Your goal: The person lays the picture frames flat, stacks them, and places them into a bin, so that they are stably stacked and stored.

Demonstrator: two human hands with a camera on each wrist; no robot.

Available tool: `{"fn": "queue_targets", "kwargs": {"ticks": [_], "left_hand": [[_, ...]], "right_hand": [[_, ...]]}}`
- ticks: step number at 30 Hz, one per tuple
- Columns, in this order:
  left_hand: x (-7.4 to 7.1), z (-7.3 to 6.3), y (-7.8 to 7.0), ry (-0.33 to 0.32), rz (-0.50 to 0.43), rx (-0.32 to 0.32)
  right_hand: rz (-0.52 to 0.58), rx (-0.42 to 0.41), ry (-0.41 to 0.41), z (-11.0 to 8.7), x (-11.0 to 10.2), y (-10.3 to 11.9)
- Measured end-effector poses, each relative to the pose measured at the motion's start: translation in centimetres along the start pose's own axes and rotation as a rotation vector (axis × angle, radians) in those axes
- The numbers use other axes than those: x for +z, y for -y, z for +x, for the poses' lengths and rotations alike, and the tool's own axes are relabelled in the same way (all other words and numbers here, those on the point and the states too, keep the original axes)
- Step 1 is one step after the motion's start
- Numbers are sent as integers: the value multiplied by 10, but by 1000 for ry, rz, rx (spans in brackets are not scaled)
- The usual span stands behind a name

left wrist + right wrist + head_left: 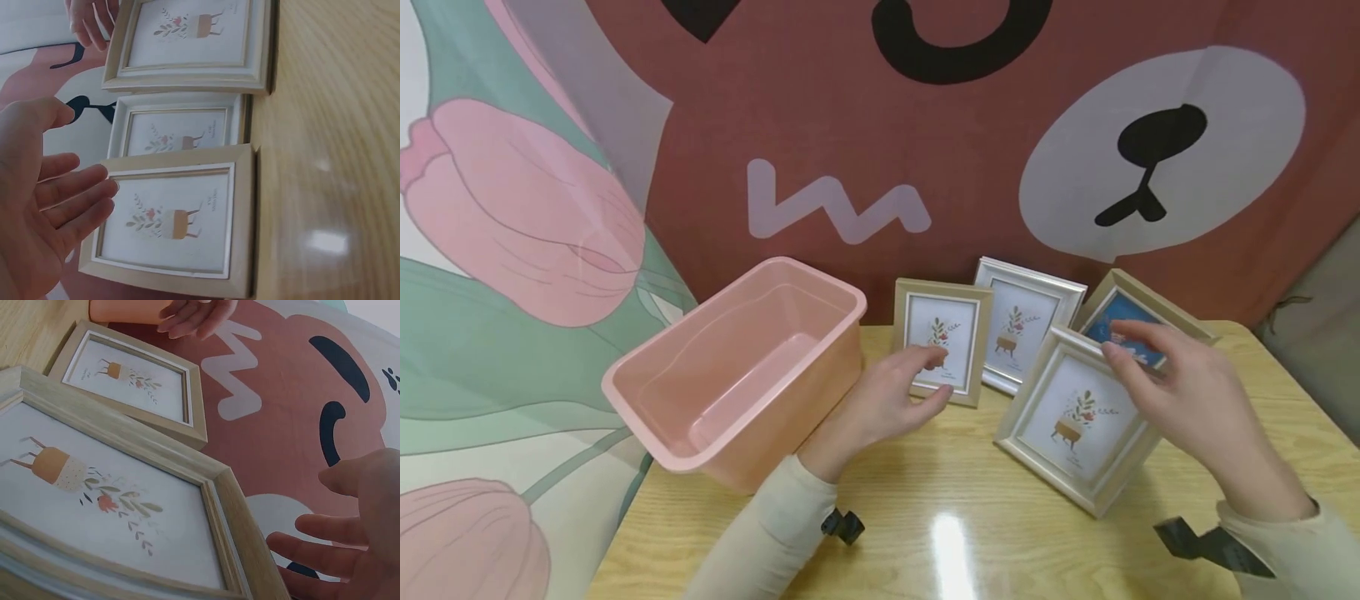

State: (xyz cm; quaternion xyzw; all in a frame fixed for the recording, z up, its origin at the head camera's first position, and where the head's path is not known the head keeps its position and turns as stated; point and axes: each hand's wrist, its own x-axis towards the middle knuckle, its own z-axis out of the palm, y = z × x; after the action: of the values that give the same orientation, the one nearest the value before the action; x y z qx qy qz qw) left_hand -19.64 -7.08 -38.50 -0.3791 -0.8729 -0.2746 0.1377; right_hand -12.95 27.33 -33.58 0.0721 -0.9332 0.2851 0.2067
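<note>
In the head view my left hand [898, 396] reaches in front of a tan picture frame [942, 321] with a white inner edge, its thumb and fingers parted. The left wrist view shows that hand [56, 200] with spread fingers beside the frame's top edge, gripping nothing. My right hand [1195, 404] is at the upper right of a champagne-coloured picture frame [1075, 425], fingers loosely bent and apart. Seen from the right wrist, its fingertips [281, 540] lie close to that frame's edge. Both frames stand tilted back and show a plant in a brown legged pot.
A silver picture frame [1018, 312] and a tan frame with a blue picture [1120, 312] stand behind, the latter partly hidden. To the left sits a pink plastic bin [775, 400] on the wooden table [895, 542]. A printed cloth [970, 167] hangs behind the table.
</note>
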Motion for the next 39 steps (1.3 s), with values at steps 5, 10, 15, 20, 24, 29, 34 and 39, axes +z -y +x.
{"fn": "queue_targets", "kwargs": {"ticks": [5,10,15,20,24,29,34,39], "left_hand": [[11,1,-1,54,-48,-23],[23,4,1,103,-96,-41],[38,8,-2,173,-80,-47],[54,12,-6,243,-118,-69],[66,14,-8,282,-140,-103],[78,18,-8,312,-143,-115],[88,20,-8,359,-195,-143],[96,23,-8,362,-258,-158]], "right_hand": [[41,24,-23,-7,0,-6],[91,27,-46,-12,1,-12],[82,36,-68,-19,1,-19],[13,58,-75,-26,-2,-28],[1,87,-47,-30,-3,-33],[10,96,-52,-36,-2,-42],[29,94,-93,-44,-3,-53],[35,137,-88,-50,-3,-58]]}}
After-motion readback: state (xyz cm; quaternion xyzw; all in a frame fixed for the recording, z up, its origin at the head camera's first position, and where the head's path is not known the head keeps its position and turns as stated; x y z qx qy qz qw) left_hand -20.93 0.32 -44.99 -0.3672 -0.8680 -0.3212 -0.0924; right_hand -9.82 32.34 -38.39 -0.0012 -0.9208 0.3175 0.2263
